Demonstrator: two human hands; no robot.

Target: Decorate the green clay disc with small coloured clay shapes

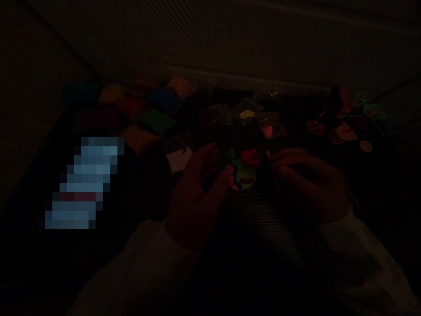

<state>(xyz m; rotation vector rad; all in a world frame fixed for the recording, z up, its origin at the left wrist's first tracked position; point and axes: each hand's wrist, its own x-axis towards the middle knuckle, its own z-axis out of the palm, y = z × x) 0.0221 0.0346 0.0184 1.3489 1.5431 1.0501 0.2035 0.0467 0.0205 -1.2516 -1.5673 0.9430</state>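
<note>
The picture is very dark. A small round clay piece (247,175) lies on a dark ribbed surface in the middle; it is green with a red lump, blue and tiny pink bits on it. My left hand (199,193) is at its left edge, thumb tip by the pink bits and fingers apart from the thumb. To its right, my right hand (307,182) pinches a thin stick-like tool (276,175), hard to make out in the gloom. A small pink bit (268,154) shows at the fingertips.
Several packs of coloured clay, such as a green pack (159,122) and an orange pack (140,138), lie back left. A lit, pixelated screen (82,182) is at left. Small clear bags (246,113) lie behind. Several clay shapes (344,131) are back right.
</note>
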